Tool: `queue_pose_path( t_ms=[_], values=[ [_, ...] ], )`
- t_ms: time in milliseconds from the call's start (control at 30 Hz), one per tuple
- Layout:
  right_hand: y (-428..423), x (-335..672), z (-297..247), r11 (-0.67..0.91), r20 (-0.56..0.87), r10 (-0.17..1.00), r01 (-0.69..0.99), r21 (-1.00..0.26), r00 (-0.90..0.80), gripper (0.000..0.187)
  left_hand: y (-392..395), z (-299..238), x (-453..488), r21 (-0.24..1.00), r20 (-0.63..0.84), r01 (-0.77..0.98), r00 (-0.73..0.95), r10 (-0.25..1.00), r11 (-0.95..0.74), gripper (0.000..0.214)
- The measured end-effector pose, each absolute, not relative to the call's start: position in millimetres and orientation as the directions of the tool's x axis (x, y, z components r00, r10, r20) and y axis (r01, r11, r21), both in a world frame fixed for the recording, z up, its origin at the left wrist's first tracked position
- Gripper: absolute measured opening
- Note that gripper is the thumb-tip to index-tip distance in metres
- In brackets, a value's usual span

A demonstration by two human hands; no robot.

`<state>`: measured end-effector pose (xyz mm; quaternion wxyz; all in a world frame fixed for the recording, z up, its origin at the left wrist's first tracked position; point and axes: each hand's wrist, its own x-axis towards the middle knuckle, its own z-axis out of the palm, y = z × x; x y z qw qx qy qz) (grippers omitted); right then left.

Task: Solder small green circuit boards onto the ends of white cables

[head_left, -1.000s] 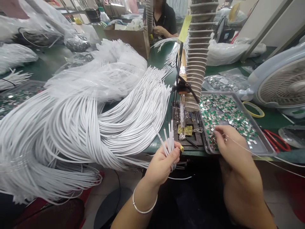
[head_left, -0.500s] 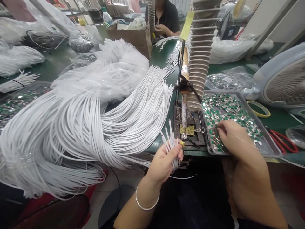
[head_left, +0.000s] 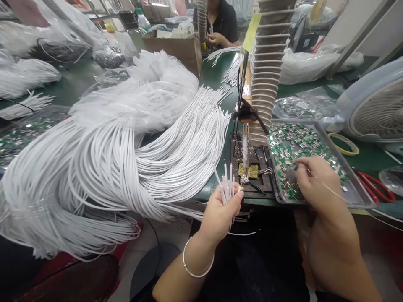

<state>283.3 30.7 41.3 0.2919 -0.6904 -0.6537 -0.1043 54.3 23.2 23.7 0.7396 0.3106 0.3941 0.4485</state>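
My left hand (head_left: pixel 222 207) is shut around the ends of several white cables (head_left: pixel 226 184), whose cut tips point upward just in front of the bench edge. My right hand (head_left: pixel 316 186) hangs over a metal tray (head_left: pixel 310 123) of small green-and-silver metal pieces (head_left: pixel 291 144), its fingertips pinched close to them. A thin wire (head_left: pixel 333 193) runs across that hand from between the fingers. Whether the fingers touch a piece is hidden. A huge bundle of white cables (head_left: pixel 110 167) lies to my left.
A soldering iron (head_left: pixel 246 138) stands in a holder between the hands, above a solder-spattered block (head_left: pixel 248 170). Behind it rises a ribbed duct (head_left: pixel 267 75). To the right are a fan (head_left: pixel 380 115), yellow tape (head_left: pixel 344 144) and red-handled scissors (head_left: pixel 374 186). A co-worker (head_left: pixel 217 25) sits beyond.
The whole scene has drifted slightly right and up in the view. My right hand has risen a little over the tray, and my left hand has moved right with its cables.
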Motion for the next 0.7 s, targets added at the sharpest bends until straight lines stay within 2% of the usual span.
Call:
queue_pose_path(
  t_ms=[100,200,333,467,700],
  values=[
    [22,271,46,0.037,0.536,0.816,0.905,-0.423,0.217,0.015,22,20,56,0.847,-0.272,-0.395,0.252,0.929,0.355,0.031],
    [11,254,48,0.095,0.477,0.837,0.787,-0.610,0.269,0.010,21,18,59,0.867,-0.227,-0.388,0.252,0.941,0.313,0.029],
    [-2,228,46,0.214,0.438,0.868,0.622,-0.753,0.232,0.006,19,17,63,0.870,-0.191,-0.401,0.258,0.947,0.285,0.027],
    [-7,207,40,0.291,0.437,0.887,0.556,-0.778,0.148,0.008,18,19,66,0.875,-0.165,-0.408,0.253,0.953,0.260,0.025],
    [-2,188,32,0.311,0.442,0.888,0.537,-0.784,0.130,0.008,17,24,65,0.888,-0.153,-0.381,0.281,0.947,0.257,0.019]
  ],
)
